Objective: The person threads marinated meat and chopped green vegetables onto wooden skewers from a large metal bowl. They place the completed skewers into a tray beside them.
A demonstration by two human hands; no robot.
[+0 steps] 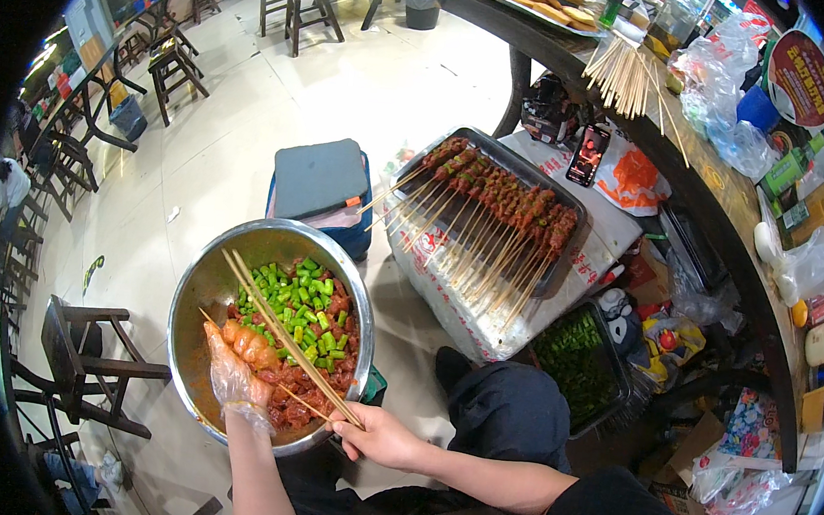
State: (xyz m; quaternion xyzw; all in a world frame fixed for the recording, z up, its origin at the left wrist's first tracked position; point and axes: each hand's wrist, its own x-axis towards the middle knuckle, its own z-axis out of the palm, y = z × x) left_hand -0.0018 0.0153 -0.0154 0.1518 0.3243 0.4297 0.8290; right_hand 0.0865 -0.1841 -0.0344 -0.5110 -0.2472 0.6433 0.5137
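A large steel bowl (194, 262) holds marinated raw meat (299, 401) and chopped green pepper pieces (296, 299). My left hand (240, 371), in a clear plastic glove, is inside the bowl on the meat; a thin stick tip shows by its fingers, and what lies under them is hidden. In my bare right hand (376, 433) is a bundle of bamboo skewers (283, 327) slanting over the bowl. One skewer (303, 400) points apart from the bundle, low over the meat. To the right, finished meat skewers (504, 196) lie side by side on a dark metal tray (571, 219), sticks towards me.
The tray rests on a wrapped white box (424, 287). Beside the bowl stands a blue container with a grey lid (320, 178). A black crate of greens (577, 372) is at lower right. A curved wooden counter (740, 232) bears loose skewers (629, 75). A wooden stool (95, 363) stands left.
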